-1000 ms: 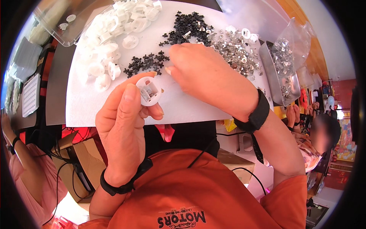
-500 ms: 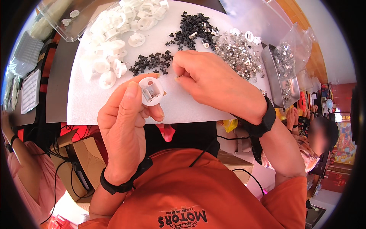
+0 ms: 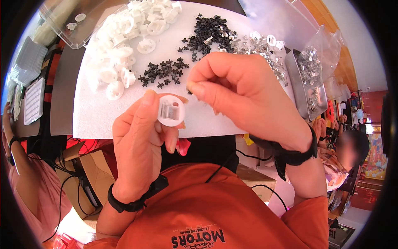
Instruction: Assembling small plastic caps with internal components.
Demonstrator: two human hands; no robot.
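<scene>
My left hand (image 3: 139,137) holds a round white plastic housing (image 3: 180,113) between thumb and fingers, its open recess facing up with metal parts inside. Just right of it, my right hand (image 3: 244,89) pinches a small black piece (image 3: 189,91); only its tip shows, the rest lies under the fingertips. Beyond the hands, a small group of black plastic crosses (image 3: 163,71) lies on a white foam sheet (image 3: 97,120). A larger heap of black crosses (image 3: 211,31) sits farther back, next to a pile of small shiny metal parts (image 3: 259,45), partly covered by my right hand.
White plastic housings (image 3: 145,20) are heaped at the back left of the sheet. A metal tray (image 3: 309,103) with more metal parts stands on the right beside a clear bag (image 3: 325,45). Clear plastic bins (image 3: 74,39) edge the far side. Other people sit left and right.
My left hand has moved slightly right and nearer with the housing. My right hand has come nearer and to the right, the black piece now showing at its fingertips.
</scene>
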